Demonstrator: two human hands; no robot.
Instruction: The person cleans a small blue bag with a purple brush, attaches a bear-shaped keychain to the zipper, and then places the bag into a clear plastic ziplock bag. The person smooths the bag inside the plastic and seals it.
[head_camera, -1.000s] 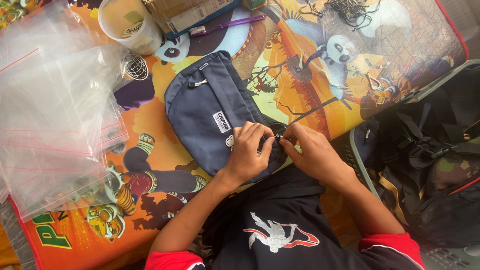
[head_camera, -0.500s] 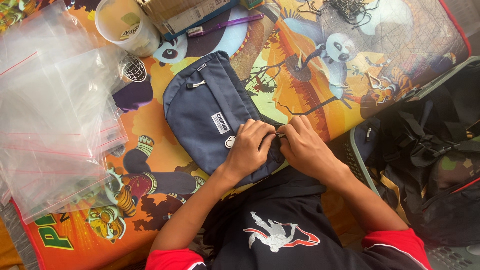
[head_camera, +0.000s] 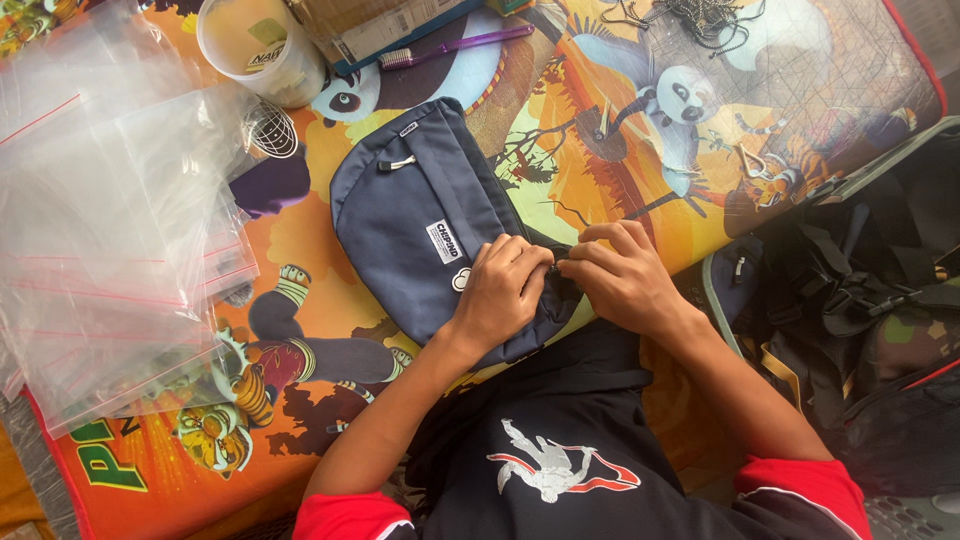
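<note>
A navy blue waist bag (head_camera: 420, 215) with a small white label lies on a colourful cartoon-printed table (head_camera: 620, 150). My left hand (head_camera: 500, 290) presses down on the bag's near right edge, fingers curled over the fabric. My right hand (head_camera: 620, 272) meets it from the right, its fingertips pinched at the same edge of the bag, apparently on a small zip pull that I cannot see clearly. Both hands touch each other at the bag's edge.
A stack of clear zip plastic bags (head_camera: 100, 250) covers the left of the table. A cream plastic cup (head_camera: 260, 45), a purple toothbrush (head_camera: 455, 45) and a cardboard box sit at the far edge. Dark bags and straps (head_camera: 860, 290) are piled at the right.
The bag has shifted slightly left and towards me. My right hand has drawn in closer to the left, and the dark strap it held out to the right a second ago is no longer seen.
</note>
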